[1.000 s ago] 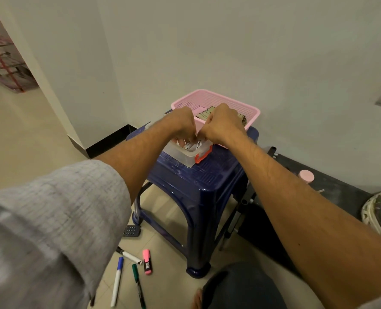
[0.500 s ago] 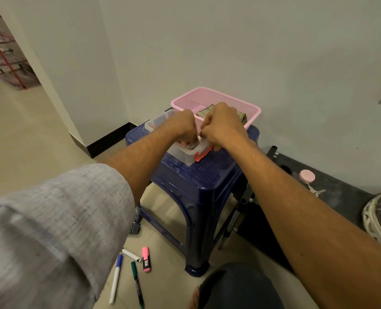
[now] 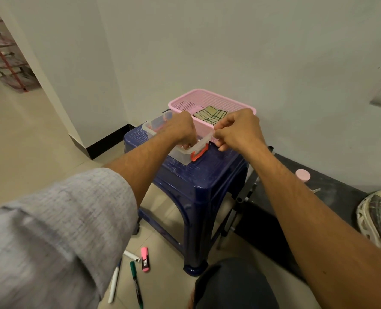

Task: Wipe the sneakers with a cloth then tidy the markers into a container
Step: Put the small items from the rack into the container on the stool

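A clear plastic container (image 3: 180, 156) with an orange clip (image 3: 198, 152) sits on a dark blue stool (image 3: 196, 177). My left hand (image 3: 180, 128) reaches down into the container with its fingers curled, and what they hold is hidden. My right hand (image 3: 240, 129) pinches the container's rim at its right corner. Behind it a pink basket (image 3: 185, 103) holds a checked cloth (image 3: 209, 113). On the floor lie a pink highlighter (image 3: 145, 259), a green marker (image 3: 136, 284) and two white markers (image 3: 114, 284). A worn sneaker (image 3: 378, 217) shows at the right edge.
The stool stands against the white wall by a corner. A black slab (image 3: 296, 201) runs along the wall to the right, with a small pink round lid (image 3: 302, 176) on it. My knee (image 3: 234, 284) is low in front. Tiled floor opens to the left.
My hands, close together over the container's near end before, have parted. The right hand has shifted right onto the rim corner.
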Motion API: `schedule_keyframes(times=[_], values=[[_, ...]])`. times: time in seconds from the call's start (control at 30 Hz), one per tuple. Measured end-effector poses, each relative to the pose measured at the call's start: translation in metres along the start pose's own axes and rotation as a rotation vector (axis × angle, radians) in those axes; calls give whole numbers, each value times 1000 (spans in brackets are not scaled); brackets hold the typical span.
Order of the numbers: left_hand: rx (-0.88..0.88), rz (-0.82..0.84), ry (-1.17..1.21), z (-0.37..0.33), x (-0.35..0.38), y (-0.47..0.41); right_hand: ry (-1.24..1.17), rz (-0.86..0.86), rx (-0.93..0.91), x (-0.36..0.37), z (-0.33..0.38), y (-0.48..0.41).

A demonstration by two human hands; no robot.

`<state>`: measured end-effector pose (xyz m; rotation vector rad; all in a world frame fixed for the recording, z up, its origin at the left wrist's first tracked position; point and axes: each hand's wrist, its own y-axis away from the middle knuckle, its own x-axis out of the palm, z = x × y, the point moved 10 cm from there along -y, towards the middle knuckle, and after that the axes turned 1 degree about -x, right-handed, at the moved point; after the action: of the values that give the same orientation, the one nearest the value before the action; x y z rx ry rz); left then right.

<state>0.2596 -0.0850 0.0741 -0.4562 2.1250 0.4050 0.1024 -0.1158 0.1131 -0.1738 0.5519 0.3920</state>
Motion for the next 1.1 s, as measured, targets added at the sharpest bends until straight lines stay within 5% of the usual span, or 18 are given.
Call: schedule_keyframes(times=[0.43,0.63,0.9,1.1], values=[[91,-191,-148,-19,-26,24,29,-9,-16,-31,-9,14],[276,-360,-22,-86,-55,63,61,-43,38,-79,-30,32],[494,-65,-111,-178,41,94,180,-1,136,-142,-97,58],[494,107,-194,-192,125,87,284,-14,210,-165,-165,57]])
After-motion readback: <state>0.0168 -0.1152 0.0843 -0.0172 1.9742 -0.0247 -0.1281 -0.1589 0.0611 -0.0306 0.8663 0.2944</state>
